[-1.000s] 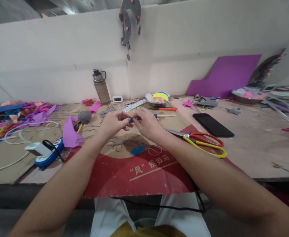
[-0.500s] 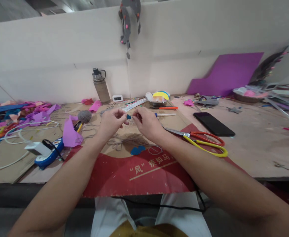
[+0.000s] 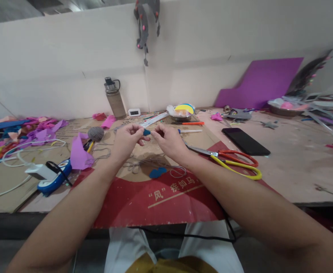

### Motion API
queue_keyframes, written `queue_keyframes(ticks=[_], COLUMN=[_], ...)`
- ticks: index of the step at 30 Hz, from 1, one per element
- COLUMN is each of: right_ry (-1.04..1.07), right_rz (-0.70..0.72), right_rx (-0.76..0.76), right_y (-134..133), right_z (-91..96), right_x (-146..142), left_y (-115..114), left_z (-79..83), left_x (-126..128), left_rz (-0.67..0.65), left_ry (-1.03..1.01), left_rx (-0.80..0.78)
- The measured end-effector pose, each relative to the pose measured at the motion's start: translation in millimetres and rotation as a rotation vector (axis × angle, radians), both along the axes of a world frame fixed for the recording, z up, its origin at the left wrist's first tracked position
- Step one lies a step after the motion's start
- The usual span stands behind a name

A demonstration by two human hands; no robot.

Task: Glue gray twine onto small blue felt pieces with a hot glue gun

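Observation:
A small dark blue felt piece [image 3: 146, 132] is pinched between the thumb and fingers of my left hand [image 3: 128, 139], above the middle of the cardboard. My right hand [image 3: 168, 141] is closed in a pinch right beside the felt's right end. Whatever its fingertips grip is too small to make out. Below both hands, loose grey yarn [image 3: 138, 163] lies in loops on the cardboard. A blue felt cutout [image 3: 157, 173] rests by the yarn. Scissors [image 3: 226, 159] with red and yellow handles lie by my right forearm.
A black phone [image 3: 245, 141] lies to the right. On the left are a yarn ball [image 3: 95, 133], felt scraps [image 3: 44, 132] and a blue power strip [image 3: 54, 182] with cables. A bottle [image 3: 115, 100] and a metal bowl [image 3: 180, 115] stand near the wall.
The blue felt piece has tilted slightly between my fingers, and a bit more of it shows. Both hands stay close together in nearly the same place. The view has shifted slightly.

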State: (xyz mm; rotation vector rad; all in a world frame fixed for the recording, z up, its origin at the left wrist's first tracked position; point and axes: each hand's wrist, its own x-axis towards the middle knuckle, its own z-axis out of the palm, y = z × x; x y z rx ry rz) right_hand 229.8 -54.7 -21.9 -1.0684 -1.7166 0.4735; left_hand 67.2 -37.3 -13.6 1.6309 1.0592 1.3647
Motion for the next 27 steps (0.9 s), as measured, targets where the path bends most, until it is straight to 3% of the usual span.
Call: queue_keyframes(ticks=[27], right_ry=[-0.035], right_rz=[-0.040], right_rx=[0.045], right_y=[-2.0], right_z=[4.2], right_x=[1.7], left_y=[-3.7], left_z=[9.4], left_x=[4.5], left_rz=[-0.129], left_ry=[-0.189], left_rx=[-0.150])
